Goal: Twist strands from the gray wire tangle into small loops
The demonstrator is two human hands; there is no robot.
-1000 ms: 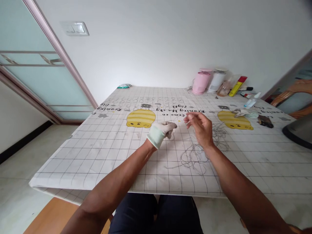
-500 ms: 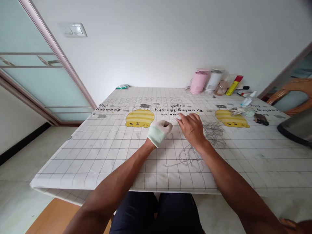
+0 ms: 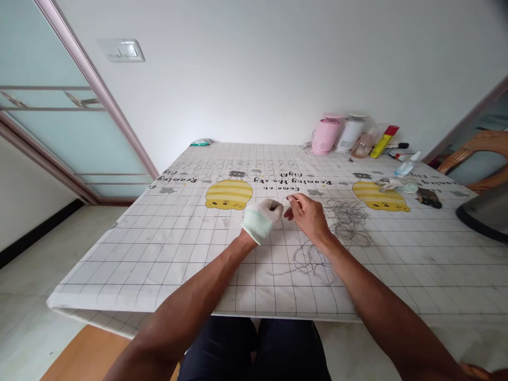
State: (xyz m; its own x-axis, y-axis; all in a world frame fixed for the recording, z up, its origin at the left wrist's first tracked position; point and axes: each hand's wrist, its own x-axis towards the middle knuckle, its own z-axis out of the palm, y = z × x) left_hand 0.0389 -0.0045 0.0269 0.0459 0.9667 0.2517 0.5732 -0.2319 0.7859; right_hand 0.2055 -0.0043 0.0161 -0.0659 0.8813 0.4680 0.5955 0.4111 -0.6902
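Observation:
My left hand (image 3: 262,218), in a pale glove with a mint cuff, is closed in a pinch over the middle of the table. A faint loop of thin grey wire (image 3: 279,224) shows just below its fingers. Close beside it, my bare right hand (image 3: 308,214) pinches thumb and forefinger together, with the fine strand barely visible between the hands. A loose tangle of grey wire (image 3: 349,219) lies to the right, partly behind my right wrist. Nearer me is a smaller bundle of wire (image 3: 313,263).
Curled wire pieces (image 3: 238,165) lie in rows at the table's back. A pink device (image 3: 326,136), a white device (image 3: 351,135), a yellow can (image 3: 383,143) and bottles stand back right. A crumpled glove (image 3: 399,184), a dark item (image 3: 429,198) and a metal container (image 3: 488,214) are at right.
My right hand has turned and drawn its fingers into a tighter pinch, nearer the left hand. My left hand has shifted slightly right and down.

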